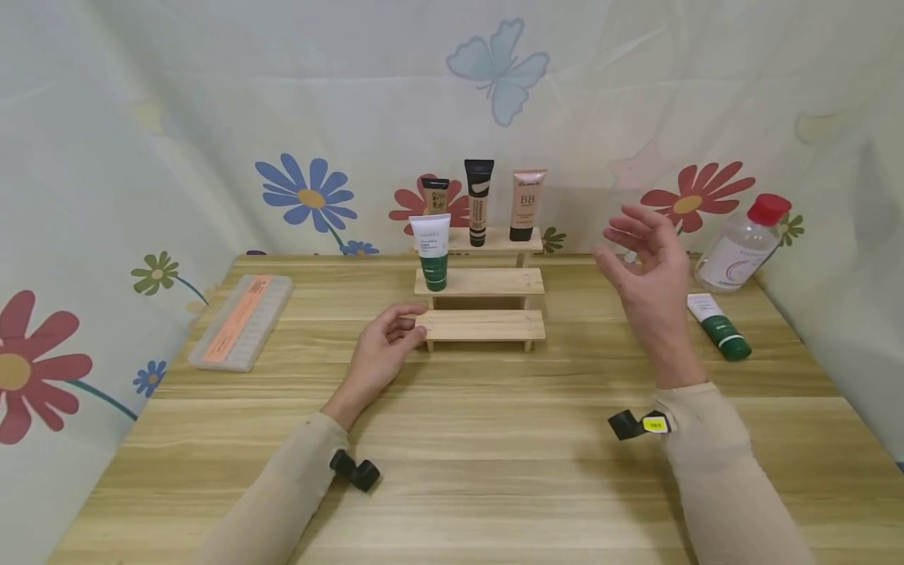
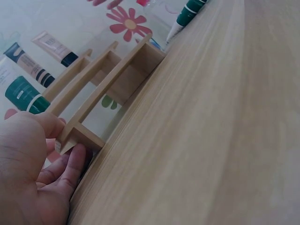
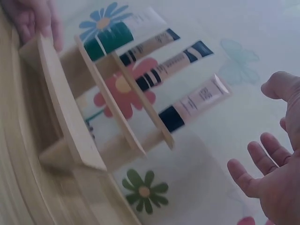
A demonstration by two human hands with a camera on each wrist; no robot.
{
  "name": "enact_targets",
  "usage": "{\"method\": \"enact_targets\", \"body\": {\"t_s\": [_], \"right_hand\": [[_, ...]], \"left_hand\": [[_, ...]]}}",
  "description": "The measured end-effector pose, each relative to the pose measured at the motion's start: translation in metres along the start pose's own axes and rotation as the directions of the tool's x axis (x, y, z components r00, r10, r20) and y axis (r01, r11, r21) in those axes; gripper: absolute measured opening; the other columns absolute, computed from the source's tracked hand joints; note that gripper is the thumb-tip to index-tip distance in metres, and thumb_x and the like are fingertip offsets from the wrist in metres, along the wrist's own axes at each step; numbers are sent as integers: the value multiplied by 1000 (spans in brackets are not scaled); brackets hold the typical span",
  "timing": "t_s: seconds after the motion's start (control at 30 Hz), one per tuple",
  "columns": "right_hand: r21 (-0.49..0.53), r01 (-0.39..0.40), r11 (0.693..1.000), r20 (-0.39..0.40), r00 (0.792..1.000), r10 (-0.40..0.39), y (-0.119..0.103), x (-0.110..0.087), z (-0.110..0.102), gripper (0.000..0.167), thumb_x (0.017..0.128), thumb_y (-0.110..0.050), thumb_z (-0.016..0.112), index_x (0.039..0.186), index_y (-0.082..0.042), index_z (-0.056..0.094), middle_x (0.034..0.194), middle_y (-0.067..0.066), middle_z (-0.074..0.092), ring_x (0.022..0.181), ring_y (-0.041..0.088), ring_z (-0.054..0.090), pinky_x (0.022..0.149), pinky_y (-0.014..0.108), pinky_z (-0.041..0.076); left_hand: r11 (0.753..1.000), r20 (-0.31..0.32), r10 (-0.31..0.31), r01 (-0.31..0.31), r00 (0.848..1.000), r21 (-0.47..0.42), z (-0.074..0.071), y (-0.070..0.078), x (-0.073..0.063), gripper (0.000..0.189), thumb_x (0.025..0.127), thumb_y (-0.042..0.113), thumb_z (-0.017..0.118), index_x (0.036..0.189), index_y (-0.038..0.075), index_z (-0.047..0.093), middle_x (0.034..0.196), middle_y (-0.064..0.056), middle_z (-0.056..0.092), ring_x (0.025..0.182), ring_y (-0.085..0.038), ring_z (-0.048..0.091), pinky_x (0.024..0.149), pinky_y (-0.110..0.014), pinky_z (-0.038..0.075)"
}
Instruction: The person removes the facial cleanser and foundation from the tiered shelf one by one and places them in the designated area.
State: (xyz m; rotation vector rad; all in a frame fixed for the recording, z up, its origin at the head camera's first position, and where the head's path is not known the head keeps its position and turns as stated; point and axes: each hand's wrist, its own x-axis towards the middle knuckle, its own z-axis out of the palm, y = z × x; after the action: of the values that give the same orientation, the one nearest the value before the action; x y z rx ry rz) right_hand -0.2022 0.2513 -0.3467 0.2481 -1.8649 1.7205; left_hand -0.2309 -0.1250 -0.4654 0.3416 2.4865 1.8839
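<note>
A small three-step wooden display stand [image 1: 482, 323] stands at the back of the table. My left hand [image 1: 384, 343] pinches the left end of its lowest step, thumb above and fingers beneath, as the left wrist view shows. On the middle step a white-and-green tube [image 1: 434, 255] stands upright at the left. The top step carries a black-and-beige tube [image 1: 479, 204], a pink BB cream tube [image 1: 527, 205] and a black-capped gold tube [image 1: 435, 195], partly hidden. My right hand [image 1: 653, 267] is raised to the right of the stand, fingers spread and slightly bent, holding nothing.
Another white-and-green tube [image 1: 722, 328] lies on the table at the right. Behind it stands a clear bottle with a red cap [image 1: 741, 245]. A flat translucent case with an orange label [image 1: 242, 323] lies at the left. A flower-patterned curtain [image 1: 381, 94] hangs behind the table.
</note>
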Motion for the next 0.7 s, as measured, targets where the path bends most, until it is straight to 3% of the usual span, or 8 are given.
{"method": "enact_targets", "body": {"t_s": [0.13, 0.3, 0.43, 0.7], "right_hand": [[90, 8, 996, 37, 999, -12, 0, 1, 24, 53, 99, 1, 81, 148, -12, 65, 139, 18, 66, 129, 33, 67, 95, 25, 61], [121, -4, 993, 71, 997, -5, 3, 1, 50, 55, 98, 2, 81, 149, -11, 64, 138, 18, 68, 127, 31, 67, 94, 26, 60], [128, -23, 991, 116, 993, 8, 5, 0, 70, 57, 98, 0, 83, 150, -9, 63, 138, 18, 69, 127, 31, 68, 93, 29, 61], [85, -79, 993, 228, 972, 58, 12, -8, 110, 60, 100, -6, 84, 154, -7, 59, 146, 17, 67, 134, 34, 66, 105, 42, 62]], "left_hand": [[1000, -3, -2, 2, 1000, -3, 1, 0, 0, 34, 109, 22, 75, 142, 15, 72, 125, -15, 74, 115, -27, 71, 96, -22, 56], [1000, -3, -7, 7, 1000, 4, 3, 1, -1, 35, 110, 23, 75, 144, 15, 72, 126, -14, 74, 116, -26, 71, 97, -22, 55], [1000, -2, -5, 5, 1000, 5, 3, 1, -1, 34, 110, 22, 75, 143, 15, 72, 125, -14, 73, 116, -26, 70, 97, -23, 55], [1000, -4, 0, 0, 1000, 6, 0, 1, 0, 32, 109, 21, 75, 141, 17, 73, 124, -13, 74, 116, -25, 69, 99, -26, 55]]}}
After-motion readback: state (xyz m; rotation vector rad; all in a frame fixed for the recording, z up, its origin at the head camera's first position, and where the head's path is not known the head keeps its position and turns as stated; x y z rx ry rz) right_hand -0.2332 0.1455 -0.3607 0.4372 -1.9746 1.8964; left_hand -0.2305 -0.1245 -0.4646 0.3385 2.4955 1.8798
